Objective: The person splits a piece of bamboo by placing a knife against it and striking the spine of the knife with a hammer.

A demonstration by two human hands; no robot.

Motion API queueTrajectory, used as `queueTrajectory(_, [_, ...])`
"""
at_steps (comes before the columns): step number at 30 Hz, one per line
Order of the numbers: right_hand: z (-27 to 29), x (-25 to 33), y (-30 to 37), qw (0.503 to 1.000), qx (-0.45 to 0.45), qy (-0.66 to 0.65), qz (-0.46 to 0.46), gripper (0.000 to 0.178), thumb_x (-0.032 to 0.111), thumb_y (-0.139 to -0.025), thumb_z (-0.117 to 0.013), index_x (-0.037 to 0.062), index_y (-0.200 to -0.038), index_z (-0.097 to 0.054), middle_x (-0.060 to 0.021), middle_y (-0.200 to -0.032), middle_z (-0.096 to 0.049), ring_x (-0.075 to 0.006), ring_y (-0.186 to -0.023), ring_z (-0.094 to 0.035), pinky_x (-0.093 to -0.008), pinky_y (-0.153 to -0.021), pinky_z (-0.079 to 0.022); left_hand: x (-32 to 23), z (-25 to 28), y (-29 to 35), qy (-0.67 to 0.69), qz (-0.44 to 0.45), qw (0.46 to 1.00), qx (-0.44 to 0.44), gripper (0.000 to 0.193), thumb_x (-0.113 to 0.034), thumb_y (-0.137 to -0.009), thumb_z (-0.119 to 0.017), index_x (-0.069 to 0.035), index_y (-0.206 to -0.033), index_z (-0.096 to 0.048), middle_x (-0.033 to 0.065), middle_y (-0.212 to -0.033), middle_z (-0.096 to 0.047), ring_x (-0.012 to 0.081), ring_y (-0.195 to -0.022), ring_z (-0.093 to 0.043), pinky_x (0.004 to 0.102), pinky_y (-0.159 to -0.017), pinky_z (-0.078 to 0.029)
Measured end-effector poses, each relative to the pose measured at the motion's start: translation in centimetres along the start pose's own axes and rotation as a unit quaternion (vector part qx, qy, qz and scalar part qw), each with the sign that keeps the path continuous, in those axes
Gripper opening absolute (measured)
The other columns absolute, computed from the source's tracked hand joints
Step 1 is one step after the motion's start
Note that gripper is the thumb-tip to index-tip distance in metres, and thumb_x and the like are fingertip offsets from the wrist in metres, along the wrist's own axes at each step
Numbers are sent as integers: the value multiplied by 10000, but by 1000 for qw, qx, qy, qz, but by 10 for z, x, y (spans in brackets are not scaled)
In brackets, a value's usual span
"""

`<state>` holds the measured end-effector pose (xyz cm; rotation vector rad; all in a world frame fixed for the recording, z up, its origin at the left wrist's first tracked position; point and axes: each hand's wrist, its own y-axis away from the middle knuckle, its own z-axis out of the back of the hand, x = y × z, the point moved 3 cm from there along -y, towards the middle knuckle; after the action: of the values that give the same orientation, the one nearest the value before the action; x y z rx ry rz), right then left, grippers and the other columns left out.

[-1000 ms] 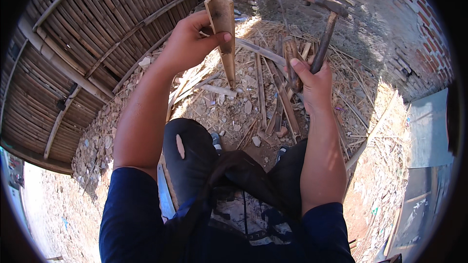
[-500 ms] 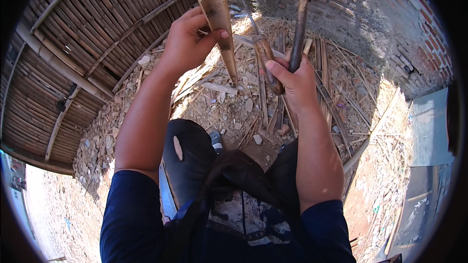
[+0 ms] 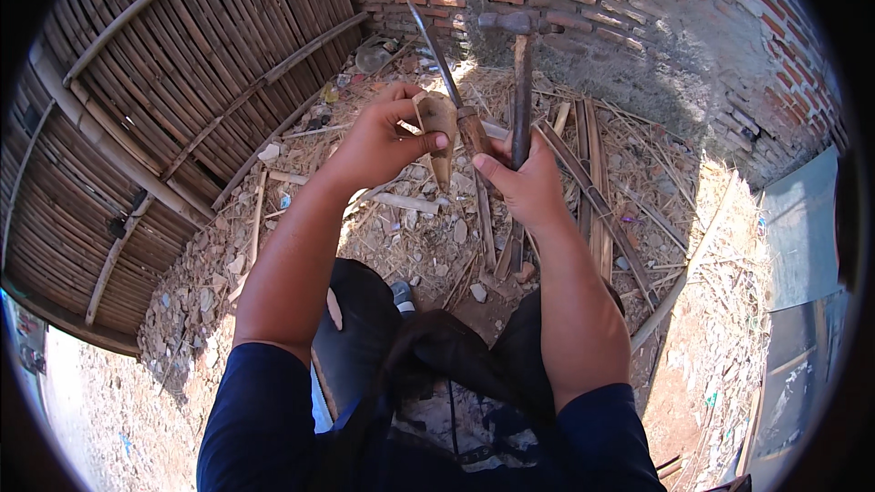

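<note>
My left hand (image 3: 387,138) is closed on a short piece of split bamboo (image 3: 438,118), its curved hollow side toward me and its narrower end pointing down. Thumb and fingers pinch it near the wide upper end. In my right hand (image 3: 530,187) are two tools at once. One is a hammer (image 3: 522,96) held upright, its metal head at the top. The other is a long thin metal blade (image 3: 436,55) with a wooden handle (image 3: 473,130), tilted to the left; its exact kind is unclear. That handle is close beside the bamboo; whether they touch, I cannot tell.
Bamboo strips (image 3: 597,191) lie on rubble-strewn ground (image 3: 437,251) beyond my knees. A bamboo slat wall (image 3: 219,64) rises on the left, and a brick wall (image 3: 629,18) stands ahead. At the right is a bluish panel (image 3: 802,228).
The bamboo has come down and to the right, and now looks foreshortened. My right hand has shifted left with both tools, bringing them closer to the bamboo.
</note>
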<state>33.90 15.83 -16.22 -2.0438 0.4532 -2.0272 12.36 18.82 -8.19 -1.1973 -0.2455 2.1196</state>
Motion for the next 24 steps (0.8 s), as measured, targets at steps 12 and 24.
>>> queueTrajectory(12, [-22,-11,-9,998,-33,32,47,391,133,-880,-791,-3,-1177,-576,-103,-1024,-702,-187,-952,-677,-354,-886,-511,8,-31,22,248,165,954,-14,358,-288,-952,-756,-42,-1210,-721,72,-1171,-727,184,-1167,-623,389,-1060,-447])
queueTrajectory(24, [-27,-9,-18,993,43,65,91,408,143,-929,-735,36,-1288,-574,-111,-1048,-709,-192,-989,-678,-353,-906,-510,30,-39,15,296,57,951,64,493,-372,-1027,-634,-53,-1402,-608,58,-1400,-623,184,-1338,-524,376,-1113,-414])
